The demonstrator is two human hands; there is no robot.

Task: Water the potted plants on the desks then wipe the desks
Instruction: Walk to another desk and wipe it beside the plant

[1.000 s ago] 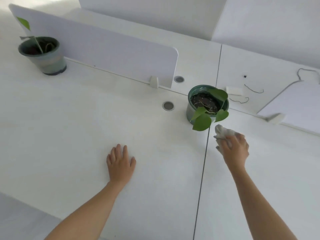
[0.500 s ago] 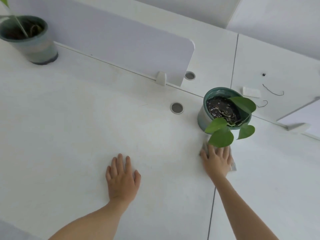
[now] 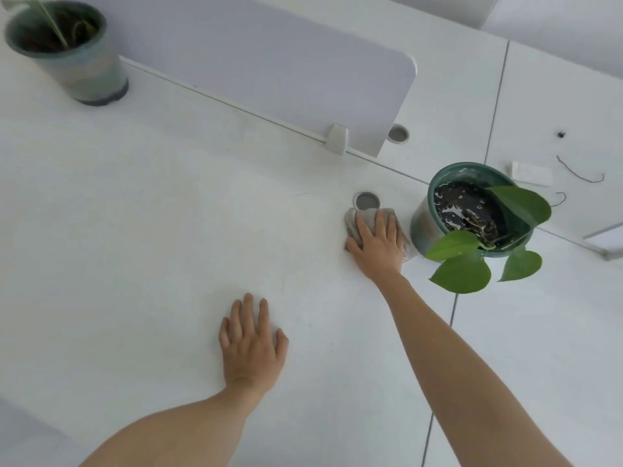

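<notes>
- Since the frame half a second ago, the cloth [image 3: 365, 220] and the right hand [image 3: 377, 244] have slid from in front of the green pot [image 3: 425, 227], under its leaves [image 3: 462, 272], round to the pot's left side.
- This grey, crumpled cloth now lies on the white surface [image 3: 135, 230] just left of the green pot, and its far edge reaches the round cable grommet [image 3: 366, 201].
- On top of it the right hand lies palm down, fingers straight and close together, pressing the cloth flat rather than gripping it.
- Upright and close to the cloth, the green pot holds dark soil that glistens wet, and heart-shaped leaves hang over its near rim.
- Nearer the camera and to the left of the green pot, the left hand [image 3: 251, 345] rests flat on the surface with fingers slightly spread, holding nothing, as it did before.
- A thin seam [image 3: 436, 392] in the surface runs toward the camera from below the green pot.
- Beyond the green pot and to its left stands a white divider panel [image 3: 269, 69] with a foot clip [image 3: 337, 139], and a second grommet [image 3: 398, 133] sits just past the panel's end.
- Far to the left of the green pot, beside the divider panel, a second pot [image 3: 81, 72] holds a thin stem.
- Just beyond the green pot on its right lie a small white block [image 3: 531, 173] and a thin dark wire [image 3: 580, 175].
</notes>
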